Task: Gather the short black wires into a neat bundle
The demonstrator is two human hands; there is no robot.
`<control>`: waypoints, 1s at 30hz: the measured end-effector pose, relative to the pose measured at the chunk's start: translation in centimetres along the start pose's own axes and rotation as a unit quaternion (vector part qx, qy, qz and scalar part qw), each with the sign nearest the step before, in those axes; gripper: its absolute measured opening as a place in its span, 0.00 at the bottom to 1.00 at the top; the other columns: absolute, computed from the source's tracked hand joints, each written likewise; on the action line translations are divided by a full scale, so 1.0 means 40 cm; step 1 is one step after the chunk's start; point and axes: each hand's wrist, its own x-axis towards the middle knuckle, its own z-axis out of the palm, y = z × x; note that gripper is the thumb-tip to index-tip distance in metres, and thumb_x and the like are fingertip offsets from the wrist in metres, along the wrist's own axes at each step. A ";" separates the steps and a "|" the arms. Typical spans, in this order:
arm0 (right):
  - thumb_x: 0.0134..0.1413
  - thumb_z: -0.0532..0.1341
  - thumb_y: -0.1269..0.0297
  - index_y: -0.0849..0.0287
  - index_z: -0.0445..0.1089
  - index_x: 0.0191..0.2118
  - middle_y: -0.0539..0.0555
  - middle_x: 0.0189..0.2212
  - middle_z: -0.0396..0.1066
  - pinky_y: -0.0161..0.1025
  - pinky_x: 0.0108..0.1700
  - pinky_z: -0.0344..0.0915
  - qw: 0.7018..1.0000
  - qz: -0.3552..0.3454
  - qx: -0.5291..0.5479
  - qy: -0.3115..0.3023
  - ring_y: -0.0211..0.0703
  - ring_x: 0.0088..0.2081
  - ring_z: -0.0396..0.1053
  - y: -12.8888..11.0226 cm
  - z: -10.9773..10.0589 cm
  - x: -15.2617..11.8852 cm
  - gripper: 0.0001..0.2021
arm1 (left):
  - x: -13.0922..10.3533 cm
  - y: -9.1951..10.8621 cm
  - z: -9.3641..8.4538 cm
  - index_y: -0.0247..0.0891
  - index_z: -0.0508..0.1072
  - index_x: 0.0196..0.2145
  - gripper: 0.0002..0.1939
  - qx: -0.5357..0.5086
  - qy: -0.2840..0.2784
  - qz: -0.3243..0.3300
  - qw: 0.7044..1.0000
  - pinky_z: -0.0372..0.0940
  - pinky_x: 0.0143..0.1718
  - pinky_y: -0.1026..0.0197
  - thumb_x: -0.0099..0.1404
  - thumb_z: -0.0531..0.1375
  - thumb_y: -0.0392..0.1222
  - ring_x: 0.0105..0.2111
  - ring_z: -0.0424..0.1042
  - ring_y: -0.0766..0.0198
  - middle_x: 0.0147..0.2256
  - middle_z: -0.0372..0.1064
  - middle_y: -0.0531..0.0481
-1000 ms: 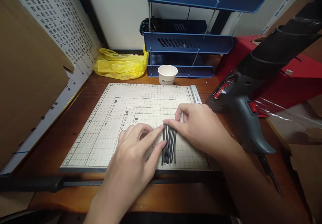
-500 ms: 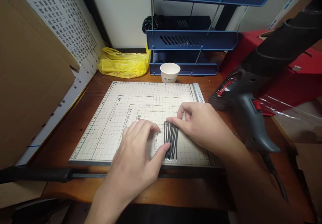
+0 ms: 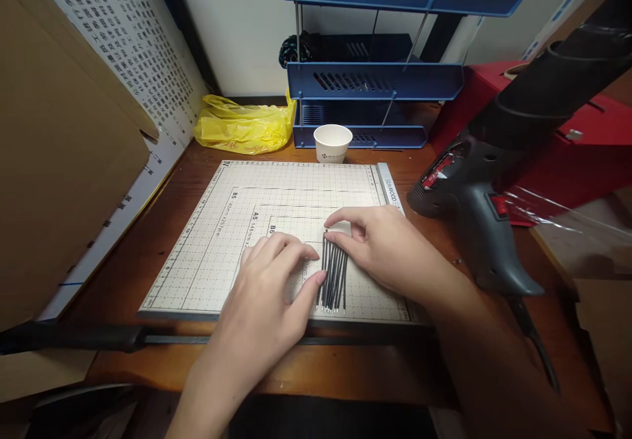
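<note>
Black wires (image 3: 332, 274), base: wooden desk (image 3: 345, 373); paper trimmer (image 3: 212, 248) on it, along the front edge.
Heat gun (image 3: 486, 162): on desk, off trimmer's right edge.
Left hand (image 3: 269, 284): over trimmer's front half, thumb tip at leftmost wires, index curled and clear of thumb; no grip.
Right hand (image 3: 382, 241): at wires' far ends, thumb and index nearly together; can't tell if pinching one.
Paper cup (image 3: 332, 146): just past trimmer's far edge.
Wire spread: loose row, right of trimmer's middle, shiny tips toward front edge.
</note>
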 end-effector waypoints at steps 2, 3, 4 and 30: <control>0.59 0.60 0.64 0.52 0.78 0.38 0.46 0.21 0.67 0.35 0.29 0.51 1.000 -0.008 0.004 -0.005 0.36 0.24 0.59 -0.002 0.000 0.000 0.08 | 0.002 0.000 0.002 0.43 0.69 0.41 0.03 0.003 0.006 0.002 1.000 0.59 0.45 0.54 0.69 0.57 0.41 0.43 0.65 0.59 0.41 0.66 0.51; 0.59 0.60 0.64 0.52 0.78 0.37 0.46 0.21 0.67 0.35 0.29 0.51 1.000 -0.011 0.005 -0.005 0.36 0.24 0.59 -0.003 0.001 0.000 0.08 | 0.003 0.000 0.004 0.43 0.69 0.41 0.03 0.005 0.009 0.003 1.000 0.59 0.45 0.54 0.69 0.57 0.41 0.42 0.65 0.59 0.41 0.66 0.51; 0.59 0.60 0.64 0.52 0.78 0.36 0.46 0.21 0.67 0.35 0.29 0.51 1.000 -0.013 0.003 -0.004 0.35 0.24 0.59 -0.005 0.001 0.000 0.08 | 0.004 0.001 0.004 0.43 0.69 0.41 0.03 0.006 0.010 0.003 1.000 0.59 0.45 0.54 0.69 0.57 0.41 0.42 0.65 0.59 0.41 0.66 0.52; 0.58 0.61 0.58 0.51 0.74 0.37 0.45 0.21 0.68 0.35 0.27 0.52 0.998 0.045 -0.040 0.006 0.37 0.25 0.63 0.041 -0.037 -0.024 0.06 | 0.025 0.021 0.027 0.41 0.67 0.36 0.05 0.050 0.022 -0.039 0.998 0.56 0.41 0.52 0.68 0.57 0.44 0.37 0.65 0.58 0.35 0.66 0.51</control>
